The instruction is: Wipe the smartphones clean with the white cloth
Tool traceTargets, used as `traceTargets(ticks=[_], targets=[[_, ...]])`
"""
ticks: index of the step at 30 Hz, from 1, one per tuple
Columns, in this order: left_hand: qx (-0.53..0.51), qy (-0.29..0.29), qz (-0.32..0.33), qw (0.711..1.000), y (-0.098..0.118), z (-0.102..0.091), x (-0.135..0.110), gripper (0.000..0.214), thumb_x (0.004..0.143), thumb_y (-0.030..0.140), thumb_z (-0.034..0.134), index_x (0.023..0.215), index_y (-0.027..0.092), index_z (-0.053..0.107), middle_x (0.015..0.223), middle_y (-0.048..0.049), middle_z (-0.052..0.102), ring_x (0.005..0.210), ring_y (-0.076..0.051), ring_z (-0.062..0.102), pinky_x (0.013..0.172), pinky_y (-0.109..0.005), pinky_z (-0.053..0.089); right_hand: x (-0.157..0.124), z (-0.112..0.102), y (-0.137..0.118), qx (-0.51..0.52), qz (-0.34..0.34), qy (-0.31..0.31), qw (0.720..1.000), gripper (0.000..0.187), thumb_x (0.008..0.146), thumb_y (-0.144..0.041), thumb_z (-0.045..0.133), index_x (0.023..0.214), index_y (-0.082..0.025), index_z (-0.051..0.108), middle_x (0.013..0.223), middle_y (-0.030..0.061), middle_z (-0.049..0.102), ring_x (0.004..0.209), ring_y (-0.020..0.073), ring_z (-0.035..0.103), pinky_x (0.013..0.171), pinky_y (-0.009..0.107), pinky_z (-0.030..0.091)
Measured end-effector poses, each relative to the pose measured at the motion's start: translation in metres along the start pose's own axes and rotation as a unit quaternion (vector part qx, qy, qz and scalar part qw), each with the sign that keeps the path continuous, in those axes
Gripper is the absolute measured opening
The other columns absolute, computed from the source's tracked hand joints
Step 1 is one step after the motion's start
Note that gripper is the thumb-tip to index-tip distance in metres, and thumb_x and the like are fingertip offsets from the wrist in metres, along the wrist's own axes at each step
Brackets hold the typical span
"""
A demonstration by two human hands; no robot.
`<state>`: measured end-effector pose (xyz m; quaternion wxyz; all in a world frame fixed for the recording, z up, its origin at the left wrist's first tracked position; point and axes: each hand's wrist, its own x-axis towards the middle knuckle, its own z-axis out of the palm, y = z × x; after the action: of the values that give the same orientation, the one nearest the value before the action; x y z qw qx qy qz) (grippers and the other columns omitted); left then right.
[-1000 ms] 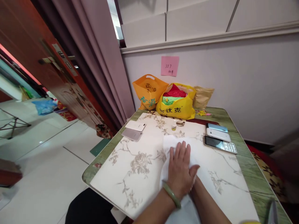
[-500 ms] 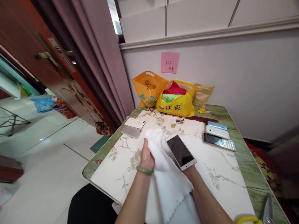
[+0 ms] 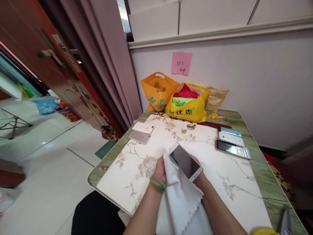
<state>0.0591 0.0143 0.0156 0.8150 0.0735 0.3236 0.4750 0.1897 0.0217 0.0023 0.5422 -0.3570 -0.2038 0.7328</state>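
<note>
Phone, white frame, dark screen up, held tilted above the worktop near the front middle. Right hand under it, fingers wrapped round the phone from below and mostly hidden by it. Left hand just left of the phone, fingers closed on a white cloth. Cloth is bunched up against the phone's left edge and hangs down between the forearms, scalloped hem showing. Green bracelet on the left wrist.

Under both hands, a white floral sheet covers most of the worktop. On its far left corner two phones lie back up, a white one and a silver one, just beside each other. On the right edge three more in a row: a blue one, a white one, and a keypad phone nearest. Small bottle stands at the far middle with a small metal item next to it, too small to tell.

At the back against the wall: orange bag, yellow bag with red and green stuff inside, brown bag. Pink note stuck on the wall above. Curtain and a wooden door to the left.
</note>
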Motion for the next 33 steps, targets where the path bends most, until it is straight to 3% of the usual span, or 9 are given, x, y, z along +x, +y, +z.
traceTargets(ticks=[5, 8, 10, 14, 17, 21, 28, 31, 33], targets=[[0.062, 0.034, 0.136, 0.988, 0.004, 0.002, -0.001, 0.036, 0.059, 0.02, 0.081, 0.092, 0.014, 0.068, 0.079, -0.0063, 0.074, 0.075, -0.022, 0.071, 0.078, -0.033, 0.054, 0.0, 0.0, -0.002, -0.02, 0.054, -0.021, 0.998, 0.02, 0.062, -0.03, 0.08, 0.068, -0.015, 0.069, 0.057, 0.0005, 0.064, 0.048, 0.0127, 0.053, 0.049, 0.025, 0.042], [0.131, 0.027, 0.144, 0.981, 0.014, 0.008, -0.003, 0.04, 0.053, 0.018, 0.086, 0.089, 0.012, 0.069, 0.081, -0.0084, 0.075, 0.071, -0.022, 0.07, 0.074, -0.034, 0.055, 0.0, 0.001, -0.003, -0.092, 0.075, -0.073, 0.99, 0.029, 0.062, -0.036, 0.083, 0.075, -0.013, 0.071, 0.059, 0.0016, 0.066, 0.048, 0.0121, 0.054, 0.05, 0.023, 0.041], [0.146, 0.039, 0.158, 0.976, 0.021, 0.013, -0.003, 0.042, 0.052, 0.019, 0.087, 0.089, 0.011, 0.069, 0.083, -0.0089, 0.075, 0.071, -0.022, 0.07, 0.074, -0.033, 0.055, -0.001, 0.002, -0.003, -0.106, 0.079, -0.074, 0.988, 0.038, 0.066, -0.049, 0.078, 0.079, -0.014, 0.072, 0.064, 0.0032, 0.068, 0.053, 0.015, 0.058, 0.053, 0.025, 0.044], [0.096, 0.119, 0.248, 0.957, 0.024, 0.017, 0.003, 0.043, 0.06, 0.031, 0.085, 0.093, 0.012, 0.066, 0.084, -0.0078, 0.074, 0.071, -0.019, 0.069, 0.073, -0.031, 0.055, -0.004, 0.004, -0.005, -0.045, 0.078, -0.056, 0.994, 0.058, 0.077, -0.07, 0.055, 0.095, -0.017, 0.072, 0.08, 0.0073, 0.073, 0.073, 0.0226, 0.068, 0.068, 0.033, 0.052], [0.071, 0.184, 0.307, 0.931, 0.02, 0.016, 0.006, 0.045, 0.062, 0.034, 0.083, 0.098, 0.014, 0.064, 0.088, -0.0069, 0.074, 0.077, -0.018, 0.07, 0.078, -0.03, 0.055, -0.006, 0.005, -0.003, -0.036, 0.041, -0.07, 0.996, 0.055, 0.077, -0.065, 0.062, 0.104, -0.018, 0.07, 0.088, 0.008, 0.073, 0.081, 0.0237, 0.068, 0.075, 0.036, 0.052], [0.106, 0.151, 0.298, 0.937, 0.024, 0.013, 0.001, 0.045, 0.062, 0.034, 0.083, 0.099, 0.013, 0.066, 0.088, -0.0084, 0.075, 0.079, -0.02, 0.07, 0.078, -0.031, 0.055, -0.005, 0.006, 0.003, -0.102, -0.043, 0.003, 0.994, 0.044, 0.071, -0.051, 0.075, 0.097, -0.017, 0.072, 0.086, 0.0047, 0.073, 0.079, 0.0217, 0.067, 0.078, 0.033, 0.052], [0.201, 0.096, 0.251, 0.942, 0.051, 0.009, -0.006, 0.043, 0.056, 0.033, 0.086, 0.09, 0.01, 0.072, 0.078, -0.0086, 0.075, 0.065, -0.02, 0.069, 0.066, -0.03, 0.054, -0.005, 0.0, 0.003, -0.189, -0.022, 0.021, 0.981, 0.041, 0.067, -0.053, 0.076, 0.083, -0.015, 0.074, 0.081, 0.0066, 0.073, 0.077, 0.0232, 0.066, 0.071, 0.032, 0.052], [0.202, 0.092, 0.243, 0.944, 0.047, 0.009, -0.007, 0.042, 0.057, 0.034, 0.085, 0.089, 0.009, 0.071, 0.075, -0.0086, 0.074, 0.064, -0.02, 0.069, 0.065, -0.03, 0.053, -0.006, 0.001, 0.004, -0.21, -0.054, 0.051, 0.975, 0.039, 0.067, -0.052, 0.076, 0.08, -0.015, 0.075, 0.08, 0.0058, 0.072, 0.078, 0.0221, 0.065, 0.07, 0.03, 0.05], [0.183, 0.121, 0.256, 0.941, 0.039, 0.011, -0.007, 0.043, 0.058, 0.035, 0.085, 0.088, 0.009, 0.07, 0.074, -0.0088, 0.074, 0.064, -0.02, 0.069, 0.065, -0.03, 0.054, -0.008, 0.003, 0.004, -0.218, -0.081, 0.05, 0.971, 0.039, 0.069, -0.054, 0.074, 0.077, -0.015, 0.075, 0.076, 0.005, 0.071, 0.074, 0.0212, 0.064, 0.067, 0.029, 0.049]])
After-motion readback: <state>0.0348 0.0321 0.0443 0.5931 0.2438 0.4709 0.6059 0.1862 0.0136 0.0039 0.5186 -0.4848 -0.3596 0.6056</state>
